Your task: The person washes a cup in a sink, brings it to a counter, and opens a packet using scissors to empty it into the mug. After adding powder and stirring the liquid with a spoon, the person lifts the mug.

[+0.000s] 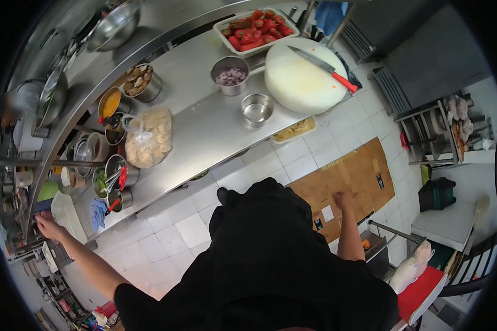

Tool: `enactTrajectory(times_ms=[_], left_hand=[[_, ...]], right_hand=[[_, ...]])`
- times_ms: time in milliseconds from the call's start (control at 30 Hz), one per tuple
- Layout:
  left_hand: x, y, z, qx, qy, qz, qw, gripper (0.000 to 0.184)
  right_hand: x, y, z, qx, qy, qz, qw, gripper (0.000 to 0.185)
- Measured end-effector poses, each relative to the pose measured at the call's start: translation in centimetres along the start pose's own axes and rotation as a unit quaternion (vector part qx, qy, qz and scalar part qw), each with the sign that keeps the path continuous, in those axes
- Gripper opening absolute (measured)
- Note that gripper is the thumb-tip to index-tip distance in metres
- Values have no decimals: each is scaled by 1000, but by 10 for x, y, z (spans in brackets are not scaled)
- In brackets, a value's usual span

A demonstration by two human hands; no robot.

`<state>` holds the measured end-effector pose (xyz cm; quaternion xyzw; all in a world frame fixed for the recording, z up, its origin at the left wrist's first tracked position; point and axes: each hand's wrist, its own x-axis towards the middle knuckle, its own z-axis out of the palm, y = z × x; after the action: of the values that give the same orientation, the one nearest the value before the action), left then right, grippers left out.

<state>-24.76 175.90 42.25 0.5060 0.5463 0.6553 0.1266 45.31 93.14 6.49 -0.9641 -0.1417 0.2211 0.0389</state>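
Note:
My left hand [48,225] reaches far out to the left, beside a white plastic tray [69,218] and the end of the metal shelf. Its fingers are curled, and what lies in them, if anything, is too small to make out. A small dark blue thing [42,206] sits just above the fingertips. My right hand [343,199] hangs low on the right with its fingers curled in. Nothing shows in it; below it a flat sheet of cardboard [359,171] covers the floor tiles.
On the steel counter [199,132] stand a bag of pale pieces [149,138], chopped onion [231,76], an empty steel pot [257,110] and red peppers [254,30]. A red-handled knife [323,67] lies on the round white board [298,83]. A steel shelf [88,83] overhangs the counter.

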Motion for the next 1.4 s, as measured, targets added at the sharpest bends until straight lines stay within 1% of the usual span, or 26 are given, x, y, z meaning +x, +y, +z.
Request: enactTrajectory(times_ms=[67, 133, 167, 200, 233, 267, 300, 367, 433, 500, 533, 600, 633, 700, 767, 833, 900, 933, 1000, 1133, 1200, 1233, 1300, 1333, 1367, 1400], left_hand=[[-98, -25, -4, 20, 31, 23, 999, 38], [-189, -121, -13, 30, -22, 37, 999, 40], [-292, -65, 17, 123, -31, 8, 992, 39], [-351, -87, 28, 161, -91, -80, 979, 37], [-414, -101, 45, 92, -168, -75, 979, 32], [-480, -54, 80, -51, -225, -143, 962, 26], [-525, -18, 106, -18, -300, -170, 939, 21], [-577, 59, 167, -37, -440, -144, 885, 22], [-591, 122, 227, -12, -517, -48, 854, 25], [-583, 149, 281, -26, -515, -28, 856, 24], [-579, 154, 303, -35, -521, -10, 853, 24], [-570, 135, 346, -59, -510, -20, 858, 25], [-569, 129, 362, -81, -491, -38, 867, 25], [-575, 125, 381, -73, -481, -73, 871, 25], [-582, 128, 398, -101, -464, -128, 871, 25], [-595, 143, 402, -98, -458, -132, 874, 25], [-614, 159, 401, -92, -449, -137, 878, 25], [-625, 166, 398, -96, -443, -138, 880, 26], [-648, 185, 385, -85, -433, -145, 885, 26], [-692, 223, 370, -69, -386, -169, 904, 25], [-716, 232, 358, -75, -375, -177, 907, 25], [-728, 241, 354, -59, -379, -172, 907, 23], [-752, 249, 350, 4, -390, -103, 915, 20], [-764, 269, 354, 58, -393, -82, 914, 19], [-777, 284, 361, 65, -407, -60, 909, 17], [-791, 288, 369, 51, -432, -42, 899, 15]], right_hand=[[34, 2, -51, -62, 120, 66, 989, 34], [72, -19, -129, 185, 150, 47, 970, 34], [101, -28, -151, 144, 220, 8, 965, 31], [122, -56, -183, 126, 303, -35, 944, 27], [138, -87, -218, 175, 332, -116, 920, 20], [172, -108, -235, 242, 370, -210, 872, 14], [208, -129, -249, 263, 378, -280, 842, 16], [252, -178, -278, 173, 353, -369, 842, 26], [285, -204, -288, 59, 225, -305, 923, 39], [310, -206, -290, -50, 197, -346, 916, 42], [310, -208, -295, -46, 197, -343, 917, 42], [310, -205, -309, 19, 140, -414, 899, 42], [314, -198, -298, 116, 177, -497, 841, 40], [297, -185, -275, 295, 28, -386, 874, 40], [240, -203, -302, 435, -137, -92, 885, 39], [206, -198, -286, 478, -85, -83, 870, 38], [189, -176, -268, 447, -10, -227, 865, 36], [192, -163, -273, 446, -18, -229, 865, 36], [198, -121, -293, 438, -230, -250, 832, 37], [225, -35, -323, 365, -284, -292, 837, 37], [230, -3, -328, 413, -172, -227, 865, 38], [228, 5, -332, 413, -180, -233, 862, 38], [232, 12, -344, 530, -88, -95, 838, 42], [251, 19, -334, 529, -97, -108, 836, 42], [278, 34, -313, 454, 57, -204, 866, 40], [294, 38, -311, 413, 131, -256, 864, 39]])
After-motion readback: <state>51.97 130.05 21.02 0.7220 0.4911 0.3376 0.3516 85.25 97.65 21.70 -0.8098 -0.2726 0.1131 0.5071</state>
